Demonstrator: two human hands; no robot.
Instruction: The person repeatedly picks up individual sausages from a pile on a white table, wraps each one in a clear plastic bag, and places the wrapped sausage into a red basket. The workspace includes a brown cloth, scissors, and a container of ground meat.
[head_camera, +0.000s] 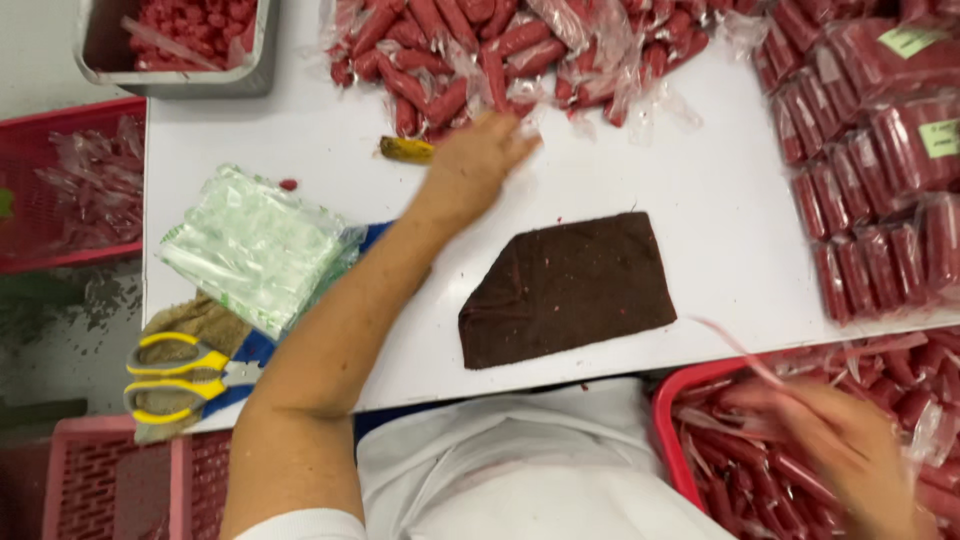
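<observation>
Head view, left to right: yellow-handled scissors (180, 375) lie at the bench (700, 200) edge, beside a stack of clear bags (255, 245). Left hand (480, 160) reaches across the bench, fingers spread flat, touching the pile of red wrapped sausages (500, 50) at the far side. Dark brown cloth (565, 288) lies mid-bench. Right hand (850, 450), blurred, is over the red crate (668, 420) of sausages, pinching a clear wrapper strip (740, 352); grip closure I cannot tell exactly.
</observation>
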